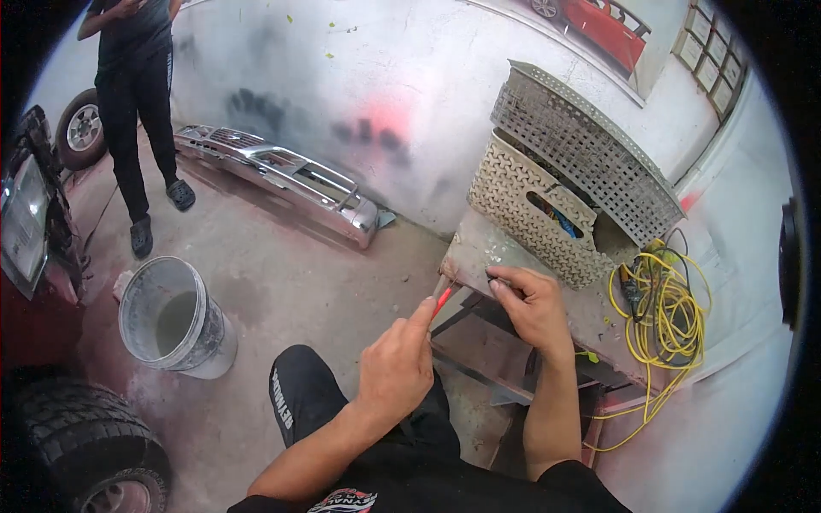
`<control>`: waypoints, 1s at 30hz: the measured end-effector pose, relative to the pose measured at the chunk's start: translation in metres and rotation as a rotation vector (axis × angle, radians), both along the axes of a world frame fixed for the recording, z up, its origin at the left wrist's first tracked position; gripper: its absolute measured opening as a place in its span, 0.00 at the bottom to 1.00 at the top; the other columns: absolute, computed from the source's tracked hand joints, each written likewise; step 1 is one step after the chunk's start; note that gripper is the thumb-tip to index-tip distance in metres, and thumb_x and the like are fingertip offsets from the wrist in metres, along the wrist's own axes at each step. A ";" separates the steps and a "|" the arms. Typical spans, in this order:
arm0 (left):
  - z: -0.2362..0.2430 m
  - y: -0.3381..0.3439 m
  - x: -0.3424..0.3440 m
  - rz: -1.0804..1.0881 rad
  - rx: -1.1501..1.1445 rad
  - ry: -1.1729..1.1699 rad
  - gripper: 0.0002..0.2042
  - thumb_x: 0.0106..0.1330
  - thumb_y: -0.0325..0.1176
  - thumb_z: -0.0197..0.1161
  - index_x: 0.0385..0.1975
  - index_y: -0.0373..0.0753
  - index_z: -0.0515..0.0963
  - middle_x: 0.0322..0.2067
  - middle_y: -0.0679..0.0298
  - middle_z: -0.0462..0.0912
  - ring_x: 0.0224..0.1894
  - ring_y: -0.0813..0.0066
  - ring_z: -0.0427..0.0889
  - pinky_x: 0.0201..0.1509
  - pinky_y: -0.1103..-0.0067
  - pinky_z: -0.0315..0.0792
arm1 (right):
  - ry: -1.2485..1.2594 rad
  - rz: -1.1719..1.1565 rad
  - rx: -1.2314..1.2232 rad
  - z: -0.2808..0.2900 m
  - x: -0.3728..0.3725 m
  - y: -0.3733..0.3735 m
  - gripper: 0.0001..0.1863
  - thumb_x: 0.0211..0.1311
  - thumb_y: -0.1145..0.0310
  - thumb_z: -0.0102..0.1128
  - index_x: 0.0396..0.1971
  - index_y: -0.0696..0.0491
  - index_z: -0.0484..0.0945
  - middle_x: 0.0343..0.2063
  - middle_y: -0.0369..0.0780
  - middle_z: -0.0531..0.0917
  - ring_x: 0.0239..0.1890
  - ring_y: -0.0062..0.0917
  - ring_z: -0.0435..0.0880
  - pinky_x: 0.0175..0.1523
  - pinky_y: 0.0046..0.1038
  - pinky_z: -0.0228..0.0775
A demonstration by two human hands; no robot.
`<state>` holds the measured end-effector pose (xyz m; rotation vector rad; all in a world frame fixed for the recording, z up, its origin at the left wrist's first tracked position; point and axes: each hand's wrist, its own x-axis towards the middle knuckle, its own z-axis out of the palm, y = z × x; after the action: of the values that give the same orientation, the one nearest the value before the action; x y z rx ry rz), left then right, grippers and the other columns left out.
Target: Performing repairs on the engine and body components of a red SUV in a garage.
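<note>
Near the worn edge of a low table, my left hand is closed round a tool with a red handle, its upper end at the table's corner. Just to the right, my right hand is closed in a pinch on a small dark item, too small to name, by the table edge. A beige woven plastic basket stands on the table behind my hands, with a larger grey perforated one behind it.
A bucket of cloudy liquid stands left of my knee. A vehicle tyre and front end are at left. A person stands beside a bumper along the wall. A yellow cable coil lies at the table's right.
</note>
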<state>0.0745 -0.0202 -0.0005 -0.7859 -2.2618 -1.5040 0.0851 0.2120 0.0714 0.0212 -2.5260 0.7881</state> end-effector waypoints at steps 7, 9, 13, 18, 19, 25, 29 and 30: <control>-0.009 0.001 0.002 -0.010 0.029 -0.029 0.23 0.71 0.22 0.59 0.66 0.37 0.74 0.37 0.46 0.83 0.37 0.43 0.85 0.42 0.58 0.78 | 0.124 -0.021 0.226 0.008 0.006 0.003 0.09 0.66 0.71 0.70 0.44 0.52 0.89 0.36 0.42 0.87 0.34 0.36 0.88 0.39 0.31 0.78; -0.011 -0.001 0.001 -0.005 0.032 -0.036 0.23 0.71 0.22 0.59 0.66 0.37 0.74 0.37 0.45 0.84 0.37 0.43 0.85 0.42 0.58 0.78 | 0.168 -0.016 0.344 0.017 0.010 0.004 0.09 0.65 0.72 0.71 0.44 0.52 0.89 0.37 0.42 0.87 0.34 0.37 0.88 0.39 0.32 0.78; -0.013 -0.002 -0.001 0.031 0.031 -0.034 0.22 0.71 0.22 0.60 0.66 0.37 0.75 0.39 0.45 0.84 0.38 0.43 0.85 0.43 0.59 0.79 | 0.066 0.068 0.362 0.023 0.008 -0.008 0.10 0.64 0.75 0.70 0.44 0.52 0.89 0.40 0.41 0.87 0.36 0.39 0.88 0.41 0.33 0.79; -0.016 0.007 0.002 0.024 0.006 -0.024 0.23 0.71 0.23 0.61 0.66 0.37 0.75 0.38 0.46 0.84 0.37 0.43 0.85 0.41 0.58 0.79 | -0.016 0.084 0.201 0.018 0.005 -0.007 0.09 0.63 0.76 0.70 0.43 0.55 0.88 0.39 0.43 0.87 0.39 0.38 0.88 0.45 0.32 0.78; -0.015 0.009 0.001 0.026 -0.014 -0.011 0.23 0.70 0.23 0.61 0.66 0.37 0.75 0.36 0.48 0.83 0.35 0.45 0.85 0.40 0.58 0.78 | -0.021 0.076 0.163 0.017 0.005 -0.007 0.09 0.63 0.77 0.70 0.43 0.56 0.88 0.39 0.44 0.87 0.39 0.38 0.88 0.46 0.32 0.78; -0.009 0.023 -0.006 0.038 -0.063 0.054 0.24 0.69 0.24 0.62 0.66 0.39 0.75 0.30 0.53 0.78 0.31 0.49 0.83 0.34 0.59 0.77 | 0.036 0.010 0.015 0.005 0.003 -0.010 0.09 0.63 0.80 0.70 0.43 0.59 0.88 0.36 0.42 0.87 0.36 0.27 0.86 0.42 0.27 0.77; -0.011 0.036 -0.006 0.028 -0.077 0.084 0.24 0.70 0.25 0.61 0.67 0.40 0.75 0.29 0.55 0.76 0.29 0.50 0.82 0.30 0.60 0.76 | 0.161 0.064 0.013 -0.010 0.003 -0.003 0.09 0.63 0.81 0.69 0.43 0.59 0.88 0.37 0.41 0.87 0.35 0.25 0.85 0.41 0.25 0.76; -0.012 0.038 -0.006 0.027 -0.079 0.078 0.24 0.70 0.25 0.61 0.67 0.40 0.75 0.29 0.55 0.76 0.29 0.50 0.82 0.30 0.60 0.76 | 0.180 0.054 0.008 -0.012 0.002 -0.004 0.09 0.63 0.81 0.70 0.43 0.59 0.88 0.37 0.42 0.87 0.35 0.25 0.86 0.41 0.25 0.76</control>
<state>0.0685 0.0183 -0.0121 -0.8179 -2.2763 -1.3556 0.0871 0.2081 0.0590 0.1567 -2.3669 0.7619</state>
